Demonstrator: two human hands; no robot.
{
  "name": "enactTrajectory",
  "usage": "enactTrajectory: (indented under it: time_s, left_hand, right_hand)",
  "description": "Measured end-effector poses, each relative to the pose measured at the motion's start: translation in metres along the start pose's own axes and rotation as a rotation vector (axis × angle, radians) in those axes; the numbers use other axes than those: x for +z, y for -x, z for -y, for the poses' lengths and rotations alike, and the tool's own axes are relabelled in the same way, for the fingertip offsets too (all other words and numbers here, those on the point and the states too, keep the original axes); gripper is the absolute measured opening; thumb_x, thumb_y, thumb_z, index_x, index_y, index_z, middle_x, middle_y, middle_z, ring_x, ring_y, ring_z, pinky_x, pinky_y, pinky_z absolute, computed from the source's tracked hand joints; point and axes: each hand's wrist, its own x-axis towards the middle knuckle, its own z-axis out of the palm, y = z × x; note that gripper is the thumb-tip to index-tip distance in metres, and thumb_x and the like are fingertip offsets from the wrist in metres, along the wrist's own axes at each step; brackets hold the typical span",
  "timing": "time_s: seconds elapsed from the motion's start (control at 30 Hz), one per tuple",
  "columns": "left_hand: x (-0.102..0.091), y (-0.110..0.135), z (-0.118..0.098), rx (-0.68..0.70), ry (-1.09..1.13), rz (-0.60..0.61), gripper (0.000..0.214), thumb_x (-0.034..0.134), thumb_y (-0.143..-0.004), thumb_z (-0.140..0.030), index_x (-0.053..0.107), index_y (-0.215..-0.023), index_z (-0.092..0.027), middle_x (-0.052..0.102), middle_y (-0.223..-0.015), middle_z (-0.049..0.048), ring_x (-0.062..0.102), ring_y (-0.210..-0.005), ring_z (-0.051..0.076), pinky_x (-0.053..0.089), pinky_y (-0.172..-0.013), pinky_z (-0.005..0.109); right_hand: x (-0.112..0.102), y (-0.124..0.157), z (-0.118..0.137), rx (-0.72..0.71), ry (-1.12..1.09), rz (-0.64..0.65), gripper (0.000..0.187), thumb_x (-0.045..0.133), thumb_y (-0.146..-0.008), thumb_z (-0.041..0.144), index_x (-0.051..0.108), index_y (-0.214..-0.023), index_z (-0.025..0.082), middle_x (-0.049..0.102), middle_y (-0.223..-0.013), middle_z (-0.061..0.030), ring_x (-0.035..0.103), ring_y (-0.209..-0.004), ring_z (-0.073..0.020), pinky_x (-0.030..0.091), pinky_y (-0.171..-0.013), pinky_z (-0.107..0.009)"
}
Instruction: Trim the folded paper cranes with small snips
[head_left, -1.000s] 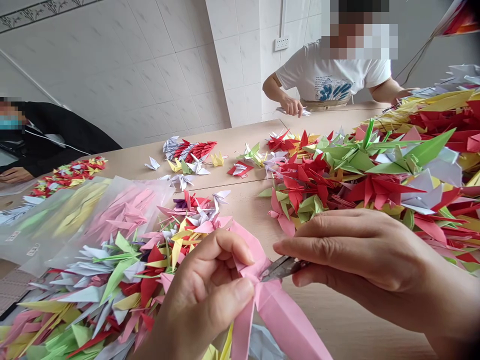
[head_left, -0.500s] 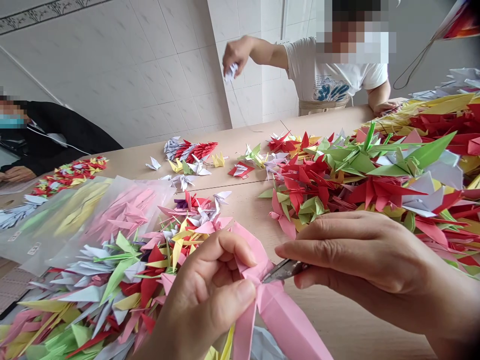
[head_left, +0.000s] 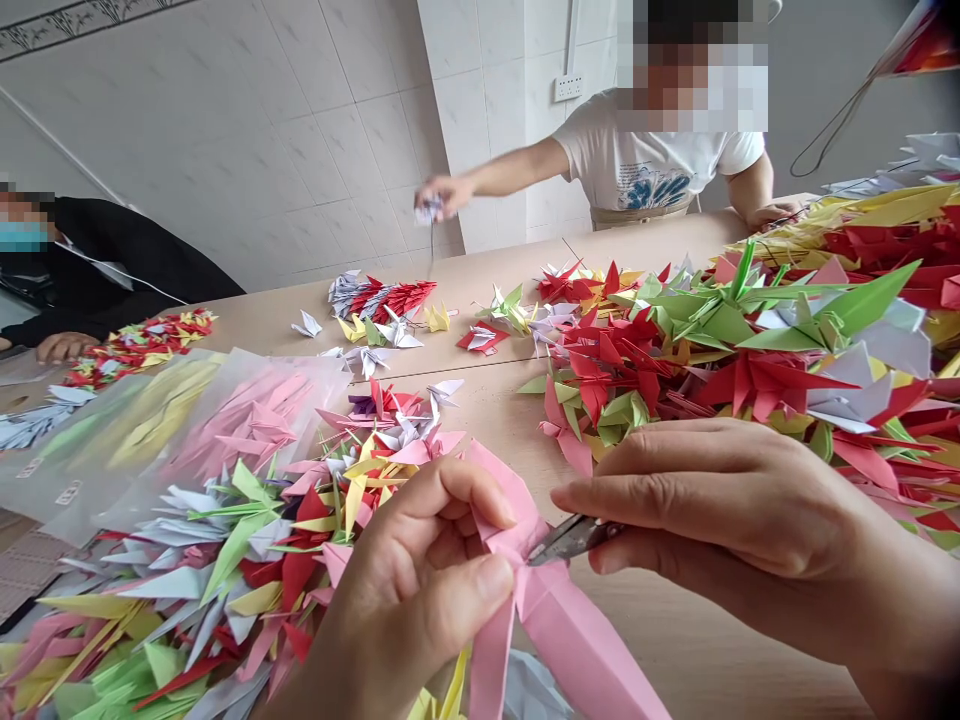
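A large pink folded-paper crane (head_left: 585, 640) is pinched between the thumb and bent fingers of my left hand (head_left: 442, 570). Its long folded points hang down toward the front, and another part sticks up behind my fingers. My right hand (head_left: 712, 500) is closed on a small pointed metal tool (head_left: 566, 540), whose handle is hidden in my fingers. The tool's tip meets the paper at the crane's middle, just right of my left thumb. Whether it is tweezers or scissors I cannot make out. Beneath the crane lie a pale plastic bag (head_left: 532, 690) and some yellow paper.
Paper cranes in many colours are heaped at left (head_left: 247, 560) and right (head_left: 750, 370). Clear bags (head_left: 232, 420) hold pink, yellow and green ones. Across the table (head_left: 465, 410), a person in a white shirt (head_left: 637, 160) holds a threaded crane; another person (head_left: 120, 250) sits at left.
My hands, the pink crane and the metal tool stay almost the same. The opposite person's outstretched hand has moved down and to the left with its threaded paper crane.
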Motion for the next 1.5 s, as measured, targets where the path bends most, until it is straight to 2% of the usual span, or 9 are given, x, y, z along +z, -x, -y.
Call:
enactTrajectory:
  time_s: [0.2,0.37,0.53,0.67,0.8,0.93,1.1,1.3,1.5]
  left_hand:
    - [-0.008,0.0,0.003,0.0,-0.017,0.099,0.013,0.068,-0.079,-0.012,0.067,-0.079,-0.024,0.058,-0.079,-0.0019,0.052,-0.072,0.013,0.043,-0.066,0.02]
    - [-0.01,0.0,0.004,-0.02,-0.014,0.064,0.01,0.073,-0.078,-0.015,0.069,-0.079,-0.024,0.061,-0.079,-0.0008,0.054,-0.073,0.014,0.045,-0.067,0.02]
    - [-0.012,0.0,0.005,-0.083,-0.033,0.03,0.008,0.074,-0.082,-0.02,0.066,-0.082,-0.023,0.066,-0.081,0.0017,0.059,-0.076,0.016,0.049,-0.071,0.023]
    - [-0.011,0.002,0.009,-0.011,-0.079,-0.005,0.009,0.074,-0.085,-0.018,0.067,-0.082,-0.024,0.065,-0.08,-0.0005,0.057,-0.07,0.011,0.048,-0.064,0.017]
    - [-0.003,0.004,0.012,0.077,-0.167,-0.128,0.011,0.074,-0.084,-0.016,0.068,-0.083,-0.024,0.062,-0.075,-0.0032,0.051,-0.06,0.008,0.043,-0.053,0.013]
    - [0.005,0.004,0.014,0.142,-0.234,-0.209,0.011,0.076,-0.081,-0.017,0.069,-0.081,-0.025,0.061,-0.075,-0.0021,0.058,-0.069,0.012,0.05,-0.056,0.015]
    - [0.006,0.004,0.016,0.146,-0.257,-0.197,0.011,0.078,-0.081,-0.02,0.07,-0.083,-0.027,0.064,-0.076,-0.0025,0.063,-0.07,0.014,0.053,-0.058,0.017]
    - [0.005,0.0,0.017,0.093,-0.222,-0.156,0.008,0.078,-0.084,-0.024,0.07,-0.085,-0.024,0.071,-0.081,-0.0003,0.065,-0.071,0.014,0.051,-0.056,0.016]
    - [0.001,-0.003,0.019,0.096,-0.278,-0.133,0.006,0.072,-0.086,-0.023,0.072,-0.081,-0.023,0.066,-0.073,-0.0023,0.061,-0.065,0.011,0.05,-0.057,0.015]
  right_hand:
    - [0.003,-0.001,-0.003,-0.028,0.012,-0.027,0.019,0.059,-0.1,0.02,0.068,-0.115,0.016,0.072,-0.082,-0.0061,0.064,-0.066,-0.0136,0.043,-0.056,-0.026]
    - [0.0,-0.002,-0.001,0.022,0.007,-0.093,0.018,0.063,-0.097,0.016,0.07,-0.113,0.013,0.074,-0.084,-0.0071,0.067,-0.068,-0.0128,0.048,-0.057,-0.022]
    - [0.0,0.0,0.0,0.191,-0.023,-0.187,0.015,0.069,-0.093,0.022,0.068,-0.108,0.02,0.074,-0.089,-0.0034,0.068,-0.075,-0.0132,0.051,-0.062,-0.02]
    - [0.003,0.001,-0.003,0.37,-0.28,-0.217,0.022,0.074,-0.089,0.027,0.065,-0.109,0.026,0.068,-0.086,0.0018,0.061,-0.068,-0.0112,0.05,-0.057,-0.017]
    - [0.006,-0.005,-0.004,0.537,-0.524,-0.193,0.029,0.081,-0.082,0.034,0.064,-0.102,0.021,0.063,-0.077,0.0029,0.054,-0.061,-0.0096,0.046,-0.052,-0.016]
    - [0.011,-0.011,-0.003,0.656,-0.634,-0.131,0.025,0.08,-0.082,0.035,0.063,-0.089,0.018,0.057,-0.07,0.0037,0.049,-0.06,-0.0091,0.041,-0.051,-0.017]
    - [0.018,-0.008,0.002,0.633,-0.57,-0.065,0.017,0.068,-0.084,0.018,0.057,-0.071,0.016,0.044,-0.063,0.0061,0.035,-0.056,-0.0078,0.032,-0.048,-0.018]
    - [0.024,-0.004,0.003,0.517,-0.447,-0.036,0.014,0.057,-0.085,0.01,0.056,-0.073,0.017,0.048,-0.065,0.0042,0.04,-0.06,-0.0096,0.035,-0.052,-0.02]
    - [0.026,-0.007,-0.004,0.634,-0.468,-0.057,0.014,0.059,-0.087,0.016,0.058,-0.073,0.017,0.044,-0.063,0.0054,0.035,-0.059,-0.0097,0.03,-0.051,-0.022]
